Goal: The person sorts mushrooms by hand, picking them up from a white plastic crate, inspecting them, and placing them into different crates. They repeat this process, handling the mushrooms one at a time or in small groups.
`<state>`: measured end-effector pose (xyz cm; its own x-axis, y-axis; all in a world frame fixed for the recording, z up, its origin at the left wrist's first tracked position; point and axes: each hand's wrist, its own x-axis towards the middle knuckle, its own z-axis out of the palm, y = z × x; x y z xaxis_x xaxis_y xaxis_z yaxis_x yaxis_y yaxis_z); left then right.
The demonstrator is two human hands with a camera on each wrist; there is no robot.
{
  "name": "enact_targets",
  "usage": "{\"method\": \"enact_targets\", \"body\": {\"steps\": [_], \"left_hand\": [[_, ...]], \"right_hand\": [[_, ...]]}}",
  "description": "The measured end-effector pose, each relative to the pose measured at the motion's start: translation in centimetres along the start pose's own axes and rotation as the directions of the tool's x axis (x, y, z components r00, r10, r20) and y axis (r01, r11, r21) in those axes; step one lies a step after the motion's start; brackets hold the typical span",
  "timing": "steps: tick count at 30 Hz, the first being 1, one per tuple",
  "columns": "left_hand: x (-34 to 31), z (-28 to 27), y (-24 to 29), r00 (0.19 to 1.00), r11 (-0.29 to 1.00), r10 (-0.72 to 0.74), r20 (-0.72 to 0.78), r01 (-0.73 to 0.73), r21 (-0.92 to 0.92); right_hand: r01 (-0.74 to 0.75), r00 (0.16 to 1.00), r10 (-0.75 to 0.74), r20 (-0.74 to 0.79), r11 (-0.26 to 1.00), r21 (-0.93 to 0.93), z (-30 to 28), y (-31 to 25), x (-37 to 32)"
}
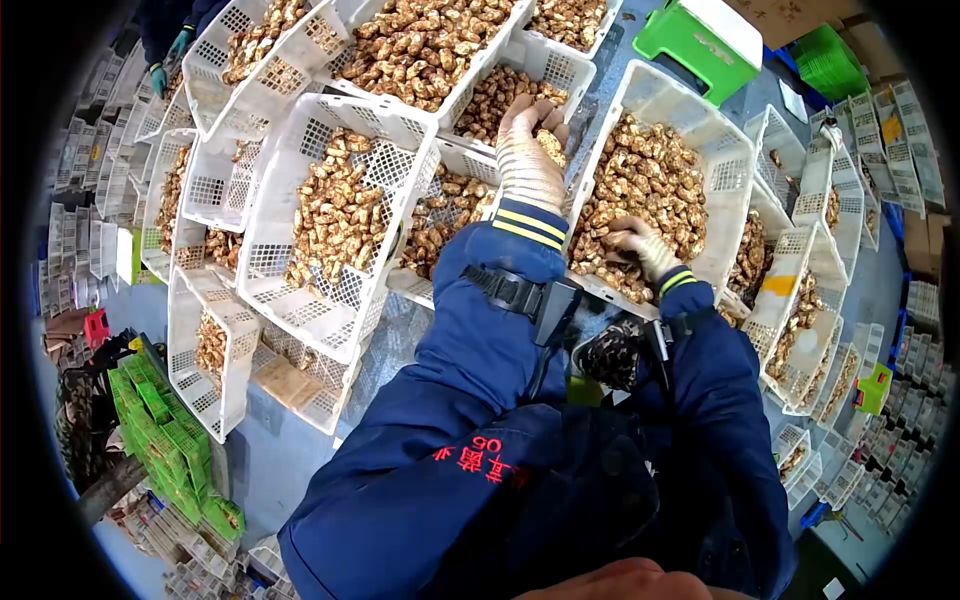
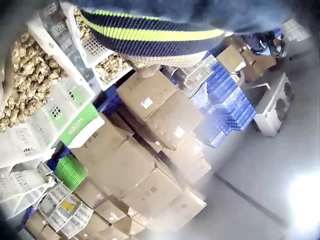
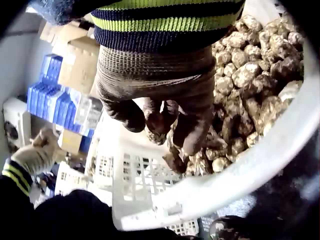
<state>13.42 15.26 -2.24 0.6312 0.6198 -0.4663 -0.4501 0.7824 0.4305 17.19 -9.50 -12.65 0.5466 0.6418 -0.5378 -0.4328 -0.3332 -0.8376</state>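
Note:
The left hand [image 1: 530, 160], in a pale knit glove, holds a brown lumpy piece [image 1: 551, 147] above the small crate at the top centre. In the left wrist view that hand is mostly hidden by its striped cuff. Over the near part of the large right crate [image 1: 730, 180] is the gloved right hand [image 1: 645, 248], low against the heap of lumpy pieces [image 1: 650, 180]. The right wrist view has the right hand [image 3: 157, 95] with its fingers curled round a small piece [image 3: 156, 127], beside the heap [image 3: 245, 75].
White mesh crates [image 1: 270, 260] with more pieces stand to the left, others [image 1: 800, 300] to the right. A green and white stool [image 1: 705, 45] is beyond the large crate. Stacked green baskets [image 1: 165, 440] lie at lower left. Cardboard boxes [image 2: 165, 110] are piled in the left wrist view.

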Motion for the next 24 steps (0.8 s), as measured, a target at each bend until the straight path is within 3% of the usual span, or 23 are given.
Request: {"method": "enact_targets", "body": {"steps": [2,3,4,5,6,7,8,9,10,11,12,14,15,18,20,22,24], "left_hand": [[-0.4,0.3,0.0,1.0,1.0,-0.006,0.006,0.006,-0.004],[-0.6,0.7,0.0,1.0,1.0,-0.023,-0.001,0.023,-0.006],[-0.6,0.7,-0.3,0.999,0.999,-0.034,0.007,0.034,0.003],[-0.4,0.7,-0.5,0.999,0.999,-0.041,0.015,0.041,0.011],[-0.3,0.6,-0.5,0.999,0.999,-0.044,0.022,0.044,0.021],[0.0,0.1,-0.8,0.997,0.999,-0.033,0.07,0.033,0.005],[-0.1,0.1,-0.7,0.998,1.0,-0.027,0.063,0.026,0.009],[-0.2,0.1,-0.5,0.998,1.0,-0.024,0.057,0.023,0.014],[-0.4,0.2,-0.4,0.998,1.0,-0.025,0.053,0.024,0.02],[-0.3,0.4,-0.3,0.999,0.999,-0.04,0.016,0.039,0.027],[-0.3,0.4,-0.2,0.999,0.999,-0.037,0.015,0.037,0.035],[0.2,-0.1,-0.3,0.998,0.999,-0.052,0.034,0.051,0.018],[-0.1,0.2,-0.4,0.999,0.999,-0.042,0.02,0.041,0.017],[-0.2,0.5,-0.7,0.998,0.998,-0.06,0.028,0.059,0.035],[-0.2,0.4,-1.1,0.996,0.998,-0.066,0.054,0.066,0.006],[-0.3,0.5,-1.1,0.996,0.998,-0.07,0.058,0.069,0.012],[-0.6,0.5,-0.9,0.996,0.997,-0.075,0.049,0.075,0.016]], "right_hand": [[-0.099,0.99,0.12,-0.07,0.963,0.25,0.1,-1.9,-1.7],[-0.055,0.997,0.066,-0.048,0.978,0.201,-0.7,-0.7,-1.2],[0.032,0.997,-0.046,-0.068,0.982,-0.184,-0.5,-0.9,-0.6],[0.077,0.996,-0.088,-0.003,0.886,-0.457,-0.4,-0.3,0.1],[0.132,0.991,-0.111,0.074,0.714,-0.687,-0.1,0.4,0.8],[0.035,0.999,-0.002,0.044,0.637,-0.77,1.9,-1.2,0.2],[0.073,0.993,0.058,0.104,0.394,-0.916,2.3,-0.7,1.1],[0.118,0.985,0.09,0.147,0.266,-0.957,2.4,-0.2,1.5],[0.163,0.975,0.126,0.181,0.137,-0.977,2.5,-0.1,1.6],[0.133,0.972,0.18,0.153,0.114,-0.984,1.8,-0.6,1.9],[0.24,0.971,-0.011,0.241,0.106,-0.965,0.8,-1.1,1.8],[0.005,0.988,-0.154,-0.006,0.065,-0.998,-3.7,1.4,3.1],[0.014,0.977,-0.211,-0.037,0.238,-0.971,-7.9,5.4,5.1],[0.078,0.992,-0.11,0.059,0.181,-0.98,-4.5,-0.3,0.8],[0.245,0.95,0.161,0.266,0.139,-0.959,-2.4,-0.2,0.1],[0.275,0.905,0.329,0.271,0.035,-0.961,-1.4,3.0,0.5],[0.355,0.892,0.334,0.305,-0.101,-0.929,1.0,1.0,-0.2]]}}
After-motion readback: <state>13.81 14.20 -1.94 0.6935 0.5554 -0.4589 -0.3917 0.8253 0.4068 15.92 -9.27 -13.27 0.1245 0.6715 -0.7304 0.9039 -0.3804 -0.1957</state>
